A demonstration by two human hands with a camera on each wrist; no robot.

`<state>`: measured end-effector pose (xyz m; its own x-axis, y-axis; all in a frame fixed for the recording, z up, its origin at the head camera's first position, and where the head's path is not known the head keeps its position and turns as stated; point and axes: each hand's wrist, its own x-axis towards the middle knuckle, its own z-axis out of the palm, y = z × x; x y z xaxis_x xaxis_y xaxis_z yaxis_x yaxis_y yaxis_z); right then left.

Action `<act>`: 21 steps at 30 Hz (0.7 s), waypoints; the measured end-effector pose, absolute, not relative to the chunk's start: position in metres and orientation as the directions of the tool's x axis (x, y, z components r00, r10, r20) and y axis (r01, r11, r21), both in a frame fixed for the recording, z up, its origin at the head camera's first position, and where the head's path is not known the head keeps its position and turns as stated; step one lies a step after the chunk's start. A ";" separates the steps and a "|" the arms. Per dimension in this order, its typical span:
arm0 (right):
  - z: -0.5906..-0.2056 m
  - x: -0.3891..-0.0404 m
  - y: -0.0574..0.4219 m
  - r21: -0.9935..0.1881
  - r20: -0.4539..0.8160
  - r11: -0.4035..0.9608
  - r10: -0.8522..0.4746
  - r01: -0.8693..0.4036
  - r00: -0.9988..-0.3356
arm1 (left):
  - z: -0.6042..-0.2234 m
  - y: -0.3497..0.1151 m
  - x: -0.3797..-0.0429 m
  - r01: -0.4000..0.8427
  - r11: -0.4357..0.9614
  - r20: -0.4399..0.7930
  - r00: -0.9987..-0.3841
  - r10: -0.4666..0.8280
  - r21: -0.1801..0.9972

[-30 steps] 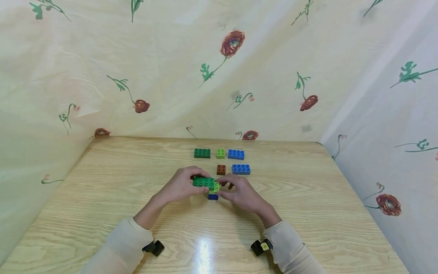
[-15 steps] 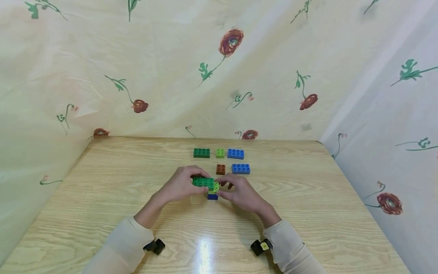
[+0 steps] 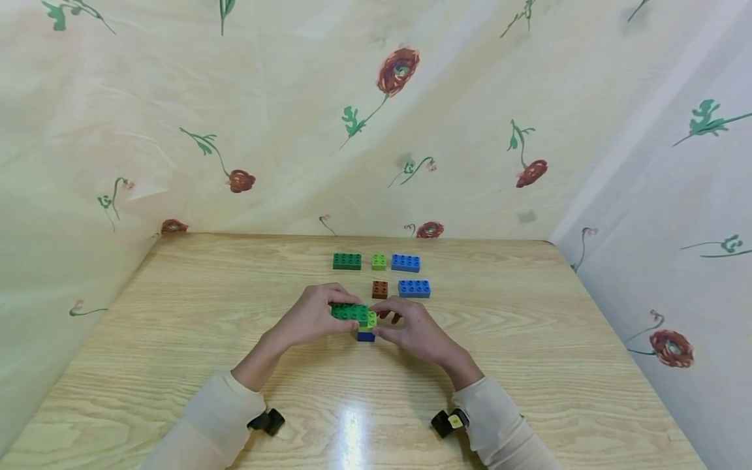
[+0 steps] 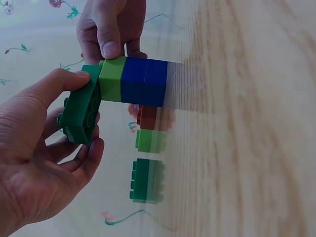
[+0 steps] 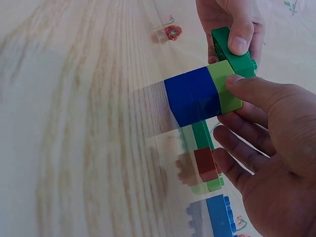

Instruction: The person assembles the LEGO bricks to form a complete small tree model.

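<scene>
A short tower stands on the wooden table, two dark blue bricks (image 4: 144, 81) with a lime green brick (image 4: 111, 80) on top. My left hand (image 3: 310, 318) grips a long green brick (image 3: 349, 314) between thumb and fingers. One end of that brick lies over the tower's top, while the rest juts out to the left. From the other side, my right hand (image 3: 418, 331) pinches the tower at its lime brick, the thumb on the near face as the right wrist view shows. Part of the lime brick's upper face shows beside the green one in the head view.
Behind the hands lie a brown brick (image 3: 380, 290) and a blue brick (image 3: 414, 288). Farther back sit a dark green brick (image 3: 347, 262), a small lime brick (image 3: 378, 262) and another blue brick (image 3: 405, 263). Flowered cloth (image 3: 294, 130) hangs beyond the table (image 3: 205, 294).
</scene>
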<state>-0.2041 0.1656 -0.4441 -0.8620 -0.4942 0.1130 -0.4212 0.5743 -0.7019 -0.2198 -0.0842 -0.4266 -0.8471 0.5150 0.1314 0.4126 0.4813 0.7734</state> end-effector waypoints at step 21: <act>-0.446 -0.204 0.167 -0.694 0.148 0.559 -0.506 -0.454 -0.850 | -0.429 -0.086 -0.220 0.330 0.473 0.066 -0.868 0.492 0.817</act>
<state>-0.2038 0.1674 -0.4460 -0.8496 -0.5063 0.1477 -0.4538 0.5590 -0.6940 -0.2201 -0.0856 -0.4292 -0.8679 0.4924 0.0657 0.3301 0.4727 0.8171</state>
